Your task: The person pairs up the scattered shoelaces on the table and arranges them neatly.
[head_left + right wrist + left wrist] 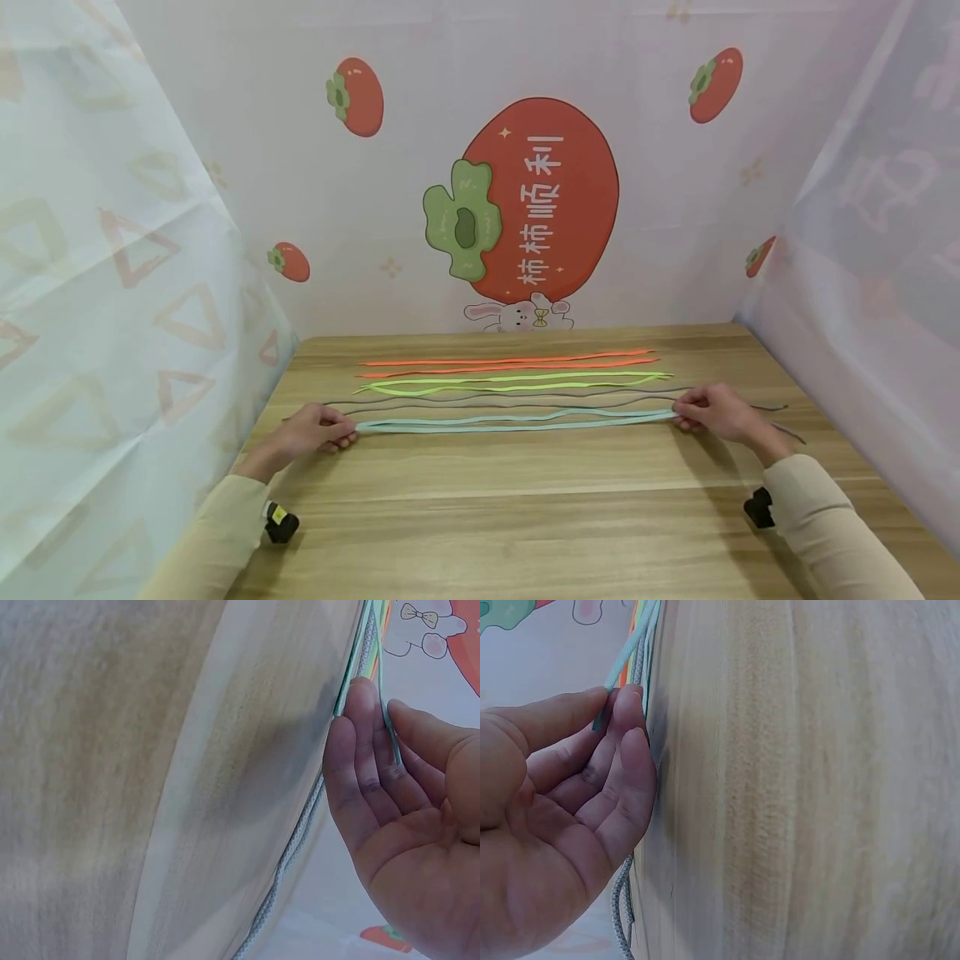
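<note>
A pair of light blue shoelaces stretches sideways across the wooden table, one strand lying straight and the other waving slightly. My left hand pinches a light blue end between thumb and fingertips; the left wrist view shows that lace poking out past the thumb. At the other side my right hand pinches a light blue end, with its tip hanging inside the fingers. Just behind lie grey round shoelaces, passing beneath or behind both hands. Their ends come out beyond each hand.
Behind the grey laces lie yellow-green shoelaces and orange-red shoelaces, roughly parallel. A printed backdrop stands at the table's rear edge, and sheets hang at both sides. Each wrist carries a small black camera.
</note>
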`<state>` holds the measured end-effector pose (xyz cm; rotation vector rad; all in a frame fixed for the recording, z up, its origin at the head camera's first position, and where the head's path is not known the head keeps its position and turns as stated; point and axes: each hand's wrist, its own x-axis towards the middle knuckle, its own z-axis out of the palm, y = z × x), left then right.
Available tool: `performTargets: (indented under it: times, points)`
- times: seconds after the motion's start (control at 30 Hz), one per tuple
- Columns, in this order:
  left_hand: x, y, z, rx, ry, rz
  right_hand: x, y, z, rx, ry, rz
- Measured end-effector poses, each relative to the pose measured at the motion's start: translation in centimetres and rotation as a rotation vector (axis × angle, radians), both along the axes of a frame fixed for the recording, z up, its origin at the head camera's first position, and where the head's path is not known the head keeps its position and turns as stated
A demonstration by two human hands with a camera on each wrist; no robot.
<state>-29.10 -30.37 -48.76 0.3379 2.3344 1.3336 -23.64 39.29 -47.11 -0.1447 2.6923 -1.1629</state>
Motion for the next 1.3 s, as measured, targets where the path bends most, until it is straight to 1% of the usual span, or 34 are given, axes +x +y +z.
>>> performTargets:
  times: [0.1, 0.3, 0.47, 0.57, 0.7, 0.83, 1.03, 1.1, 1.17, 1.3]
  points:
    - [0.0, 0.1, 0.1, -0.016, -0.001, -0.002, 0.0, 0.0, -0.2, 0.008, 0.006, 0.016]
    - [0.1, 0.2, 0.2, -0.029, 0.016, -0.029, 0.0, 0.1, -0.4, 0.027, 0.013, 0.007]
    - [0.5, 0.1, 0.3, -0.046, 0.035, -0.046, 0.1, 0.5, -0.5, 0.052, 0.028, 0.006]
    - [0.8, -0.1, 0.5, -0.061, 0.045, -0.042, 0.2, 0.8, -0.6, 0.068, 0.031, -0.008]
    - [1.0, -0.6, 0.5, -0.077, 0.081, -0.042, 0.3, 1.5, -0.7, 0.093, 0.045, -0.024]
    - [1.1, -1.2, 0.5, -0.089, 0.137, -0.050, 0.3, 2.1, -0.6, 0.127, 0.074, -0.031]
    - [1.3, -1.7, 0.3, -0.097, 0.172, -0.031, 0.5, 2.2, -0.1, 0.188, 0.116, -0.060]
    - [1.2, -1.5, 0.3, -0.120, 0.208, -0.029, 0.4, 2.0, 0.0, 0.197, 0.138, -0.067]
    - [1.2, -1.2, 0.4, -0.165, 0.269, -0.028, 0.2, 1.6, 0.0, 0.204, 0.159, -0.069]
    - [1.4, 0.0, 0.7, -0.279, 0.381, 0.013, -0.2, 0.5, 0.2, 0.243, 0.221, -0.047]
